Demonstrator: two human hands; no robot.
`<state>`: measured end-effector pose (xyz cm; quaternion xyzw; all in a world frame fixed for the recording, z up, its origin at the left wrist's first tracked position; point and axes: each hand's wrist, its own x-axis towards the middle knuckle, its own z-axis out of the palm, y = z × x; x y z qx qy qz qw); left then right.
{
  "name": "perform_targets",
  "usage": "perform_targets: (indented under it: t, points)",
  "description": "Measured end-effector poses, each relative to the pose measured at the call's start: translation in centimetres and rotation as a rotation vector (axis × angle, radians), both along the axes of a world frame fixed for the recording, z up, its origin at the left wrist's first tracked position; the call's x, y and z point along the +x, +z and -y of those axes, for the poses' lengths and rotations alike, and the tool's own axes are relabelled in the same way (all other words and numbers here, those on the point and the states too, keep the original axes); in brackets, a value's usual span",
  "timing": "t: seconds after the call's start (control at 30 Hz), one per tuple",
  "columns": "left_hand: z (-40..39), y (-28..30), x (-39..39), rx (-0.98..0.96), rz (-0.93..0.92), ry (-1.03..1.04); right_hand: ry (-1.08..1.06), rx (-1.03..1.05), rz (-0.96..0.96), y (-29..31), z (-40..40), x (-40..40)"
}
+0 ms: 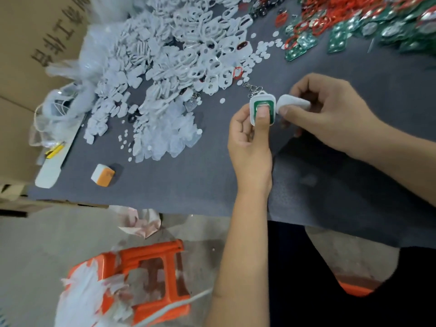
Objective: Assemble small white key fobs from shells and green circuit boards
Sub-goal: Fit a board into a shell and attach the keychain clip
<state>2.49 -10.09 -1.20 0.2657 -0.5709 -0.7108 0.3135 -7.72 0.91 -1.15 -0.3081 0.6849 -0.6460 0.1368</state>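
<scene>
Left hand [250, 140] fingers clasped around board-filled shell [262, 109], right hand [330, 114] pinching cover [292, 103] just beside, bare mat [188, 185] below.

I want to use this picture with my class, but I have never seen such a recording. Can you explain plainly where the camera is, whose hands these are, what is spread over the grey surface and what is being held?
There is no machine here: the one camera sits on a person's head, looking down at their own hands. The left hand holds a white shell with a green circuit board inside, the thumb pressing on it; a small key chain hangs from its top. The right hand pinches a second white shell piece beside it. On the grey table lie a heap of white plastic parts, green boards and red rings at the far right, and a small orange and white block.
</scene>
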Motion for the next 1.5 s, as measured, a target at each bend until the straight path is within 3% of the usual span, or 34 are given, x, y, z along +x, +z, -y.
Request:
perform_targets:
  t: [0.57,1.5]
  points:
    - [0.05,0.12,-0.04,-0.079,0.044,0.003,0.008,-0.012,0.064,0.15,-0.09,0.23]
    - [-0.22,0.49,-0.14,-0.016,0.007,-0.019,0.021,-0.061,0.103,-0.65,-0.28,0.21]
